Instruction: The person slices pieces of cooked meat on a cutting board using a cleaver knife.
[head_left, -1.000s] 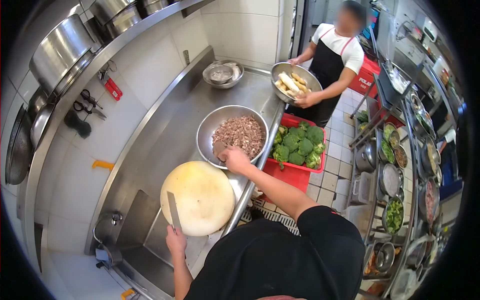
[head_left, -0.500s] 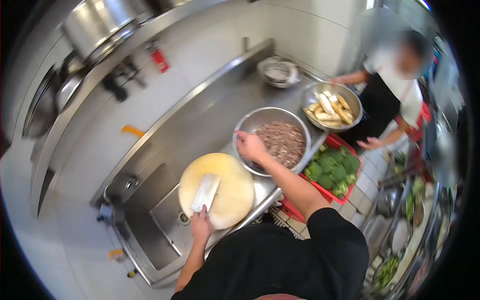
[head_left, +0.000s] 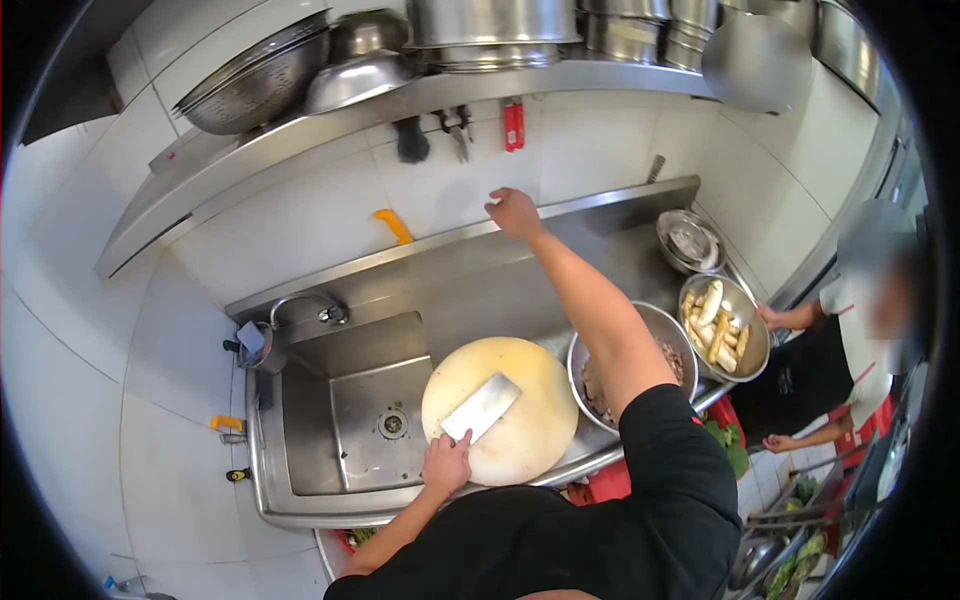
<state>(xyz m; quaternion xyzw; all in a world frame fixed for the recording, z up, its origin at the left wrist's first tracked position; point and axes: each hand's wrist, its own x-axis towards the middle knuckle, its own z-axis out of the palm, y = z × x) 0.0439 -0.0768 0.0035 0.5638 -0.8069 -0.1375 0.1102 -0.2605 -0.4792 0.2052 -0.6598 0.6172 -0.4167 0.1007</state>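
A cleaver with a broad, pale blade lies across the round yellowish cutting board. My left hand is closed around its near end, the handle hidden in my fingers. My right hand is stretched out above the counter's back edge, near the wall, its fingers bent and slightly apart with nothing seen between them. Below my right forearm stands a steel bowl of chopped meat, partly covered by the arm.
Left of the board is a sink with a faucet. Shears and a red-handled tool hang under the pot shelf. At right, a person's hand touches a bowl of peeled vegetables; broccoli sits below.
My right hand has moved from the meat bowl's rim up toward the back wall. The view has swung left and up. My left hand stays on the cleaver.
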